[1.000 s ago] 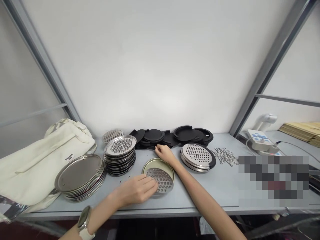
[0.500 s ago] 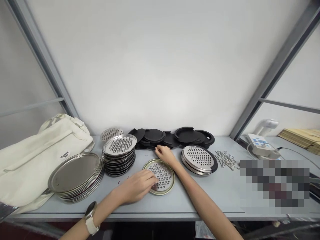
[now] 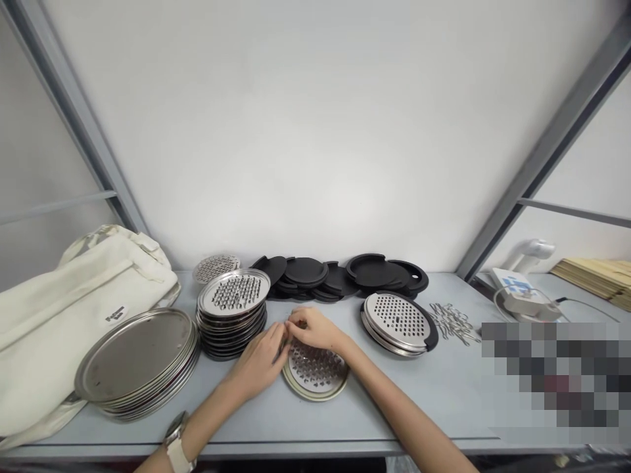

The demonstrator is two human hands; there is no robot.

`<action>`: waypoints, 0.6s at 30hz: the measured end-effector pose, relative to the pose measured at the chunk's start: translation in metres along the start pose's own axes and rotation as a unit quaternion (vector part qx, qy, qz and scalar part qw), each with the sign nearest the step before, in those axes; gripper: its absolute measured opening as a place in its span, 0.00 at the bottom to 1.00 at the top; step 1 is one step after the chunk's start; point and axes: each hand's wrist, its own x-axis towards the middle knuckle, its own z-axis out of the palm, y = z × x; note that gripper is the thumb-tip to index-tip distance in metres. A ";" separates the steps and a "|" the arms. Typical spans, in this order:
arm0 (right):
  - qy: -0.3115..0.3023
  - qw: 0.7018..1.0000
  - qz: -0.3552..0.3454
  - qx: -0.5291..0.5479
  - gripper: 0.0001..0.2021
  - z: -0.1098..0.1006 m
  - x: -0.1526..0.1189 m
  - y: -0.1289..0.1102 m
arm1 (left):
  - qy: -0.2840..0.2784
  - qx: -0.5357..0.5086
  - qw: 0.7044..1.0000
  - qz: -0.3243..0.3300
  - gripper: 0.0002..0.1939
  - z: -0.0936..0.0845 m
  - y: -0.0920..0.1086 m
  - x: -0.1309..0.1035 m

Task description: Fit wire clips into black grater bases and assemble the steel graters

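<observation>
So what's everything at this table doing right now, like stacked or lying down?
Grater disc: lying in the gold rim, partly hidden
Gold rim: flat, partly covered
Left grip: curled at the disc's far left edge
Right grip: curled, close to the left
Graters on the left: stacked, top one tilted
Graters on the right: stacked
Plain plates: stacked
Black holders: overlapping in a heap
Wire pieces: loose, jumbled
Cream bag: lying down

A round, silvery grater plate (image 3: pixel 318 368) with rows of raised teeth lies roughly flat, face up, just below the middle of the frame. A pale gold round rim (image 3: pixel 315 396) borders its lower edge; the upper left edges of both are hidden.
</observation>
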 end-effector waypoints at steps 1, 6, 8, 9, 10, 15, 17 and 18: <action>-0.016 1.000 -0.001 0.012 0.13 -0.001 -0.001 0.000 | -0.002 0.000 1.000 0.000 0.04 0.000 0.000 -0.001; -0.066 0.997 0.029 0.041 0.14 0.002 -0.003 0.005 | -0.011 -0.027 1.000 -0.007 0.03 -0.001 -0.001 -0.005; -0.072 0.996 0.038 0.041 0.14 0.003 -0.004 0.008 | -0.012 -0.027 1.000 -0.006 0.04 -0.001 -0.002 -0.004; -0.075 0.996 0.040 0.039 0.15 0.004 -0.004 0.009 | -0.011 -0.025 1.000 -0.006 0.04 -0.001 -0.002 -0.003; -0.077 0.995 0.040 0.040 0.14 0.004 -0.004 0.010 | -0.009 -0.022 1.000 -0.005 0.04 -0.001 -0.001 -0.002; -0.079 0.995 0.051 0.044 0.13 0.001 -0.004 0.009 | 0.070 -0.045 0.996 0.030 0.07 -0.031 0.036 -0.010; -0.086 0.993 0.058 0.050 0.13 0.000 -0.004 0.008 | 0.133 -0.049 0.987 0.079 0.08 -0.058 0.059 -0.027; -0.090 0.993 0.059 0.055 0.13 0.000 -0.004 0.008 | 0.164 -0.040 0.981 0.092 0.09 -0.072 0.070 -0.039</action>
